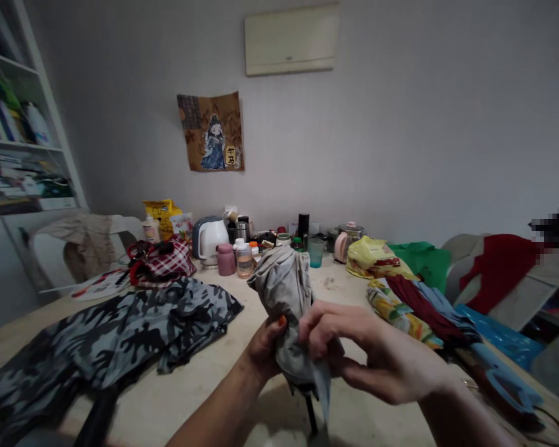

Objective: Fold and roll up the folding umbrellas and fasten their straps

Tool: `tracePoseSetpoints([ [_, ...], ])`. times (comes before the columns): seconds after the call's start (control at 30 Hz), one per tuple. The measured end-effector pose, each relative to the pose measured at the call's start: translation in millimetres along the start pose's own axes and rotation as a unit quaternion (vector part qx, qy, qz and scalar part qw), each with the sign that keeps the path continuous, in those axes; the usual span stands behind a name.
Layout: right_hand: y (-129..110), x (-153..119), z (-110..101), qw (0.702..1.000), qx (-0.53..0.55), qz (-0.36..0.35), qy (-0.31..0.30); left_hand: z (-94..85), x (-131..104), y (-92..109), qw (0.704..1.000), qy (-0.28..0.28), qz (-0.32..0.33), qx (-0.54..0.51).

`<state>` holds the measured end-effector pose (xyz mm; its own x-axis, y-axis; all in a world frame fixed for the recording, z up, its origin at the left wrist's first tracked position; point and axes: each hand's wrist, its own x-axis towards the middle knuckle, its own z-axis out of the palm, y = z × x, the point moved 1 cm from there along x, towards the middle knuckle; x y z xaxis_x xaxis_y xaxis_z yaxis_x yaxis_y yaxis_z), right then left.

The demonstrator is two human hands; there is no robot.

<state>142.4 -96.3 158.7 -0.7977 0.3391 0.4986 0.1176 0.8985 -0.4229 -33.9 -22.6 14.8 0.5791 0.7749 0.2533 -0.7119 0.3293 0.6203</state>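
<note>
So, a bunched-up grey umbrella (284,292) is being held pretty much upright over the middle of the table (223,372), with a bit of black shaft poking out below. It's gripped low on its left side by the left hand (264,349), thumb pressed on the cloth. The fabric on the other side is pinched by the curled fingers of the right hand (370,351), and a loose pale strip (323,388) is left dangling under them. Off to the left, a camo cloth (144,329) is spread in a rumpled heap. At the back, a white kettle (213,241) and a pink jar (226,259) are lined up near the wall, and over on the right a yellow plastic bag (377,257) is parked beside a green bag (423,259), with a dark red cloth (417,304) laid in front.
</note>
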Motion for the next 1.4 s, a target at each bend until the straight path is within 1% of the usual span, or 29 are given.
tracePoseSetpoints([
  [0.03,1,0,-3,1.0,0.014,-0.009,0.025,1.1,0,-1,1.0,-0.005,0.003,0.003],
  [0.07,3,0,-6,0.998,0.006,-0.007,0.066,2.5,0,-3,1.0,-0.008,0.005,0.005],
  [0.13,9,4,-9,0.986,-0.072,0.028,0.15,5.3,0,-5,1.0,-0.009,0.015,0.008],
  [0.17,13,7,-10,0.975,-0.13,0.057,0.172,6.6,0,-5,1.0,-0.008,0.017,0.011],
  [0.2,18,10,-10,0.962,-0.19,0.09,0.173,7.7,0,-6,1.0,-0.008,0.017,0.013],
  [0.27,26,19,-11,0.936,-0.285,0.155,0.138,9.4,-2,-5,1.0,-0.002,0.019,0.014],
  [0.3,29,23,-12,0.925,-0.314,0.178,0.12,10.0,-2,-4,1.0,0.003,0.02,0.015],
  [0.37,33,29,-15,0.919,-0.328,0.197,0.098,11.4,-3,-3,1.0,0.014,0.02,0.014],
  [0.47,33,32,-19,0.924,-0.314,0.193,0.102,13.7,-4,-3,0.999,0.024,0.02,0.007],
  [0.53,31,32,-19,0.919,-0.322,0.204,0.103,15.0,-4,-3,0.999,0.022,0.027,0.006],
  [0.63,28,33,-16,0.913,-0.321,0.237,0.081,16.1,-4,-4,0.999,0.02,0.042,0.001],
  [0.7,27,34,-13,0.923,-0.289,0.245,0.072,16.4,-5,-5,0.999,0.025,0.044,-0.007],
  [0.73,25,35,-13,0.931,-0.267,0.238,0.08,16.5,-5,-5,0.999,0.028,0.043,-0.008],
  [0.8,22,37,-15,0.945,-0.216,0.211,0.126,16.4,-4,-5,0.998,0.038,0.041,-0.006],
  [0.9,17,39,-21,0.955,-0.098,0.205,0.191,16.2,-3,-4,0.998,0.059,0.039,0.002],
  [0.97,15,40,-24,0.951,-0.038,0.217,0.218,16.8,-3,-3,0.997,0.067,0.035,0.004],
  [1.0,15,40,-25,0.946,-0.032,0.223,0.235,17.3,-4,-3,0.997,0.07,0.032,0.005],
  [1.07,17,41,-26,0.931,-0.072,0.233,0.273,19.0,-5,-4,0.997,0.072,0.029,0.004],
  [1.1,18,41,-25,0.923,-0.101,0.243,0.281,19.8,-5,-4,0.997,0.071,0.027,0.003],
  [1.17,20,43,-22,0.915,-0.146,0.263,0.27,20.8,-6,-4,0.998,0.062,0.028,0.002],
  [1.23,21,47,-21,0.919,-0.158,0.264,0.248,19.5,-6,-4,0.998,0.054,0.028,0.001],
  [1.3,19,54,-23,0.931,-0.128,0.245,0.238,15.7,-5,-5,0.998,0.05,0.026,-0.003],
  [1.37,15,61,-31,0.938,-0.058,0.227,0.254,10.0,-4,-6,0.999,0.044,0.021,-0.009],
  [1.4,13,64,-35,0.937,-0.027,0.224,0.267,6.9,-4,-6,0.999,0.038,0.017,-0.012],
])
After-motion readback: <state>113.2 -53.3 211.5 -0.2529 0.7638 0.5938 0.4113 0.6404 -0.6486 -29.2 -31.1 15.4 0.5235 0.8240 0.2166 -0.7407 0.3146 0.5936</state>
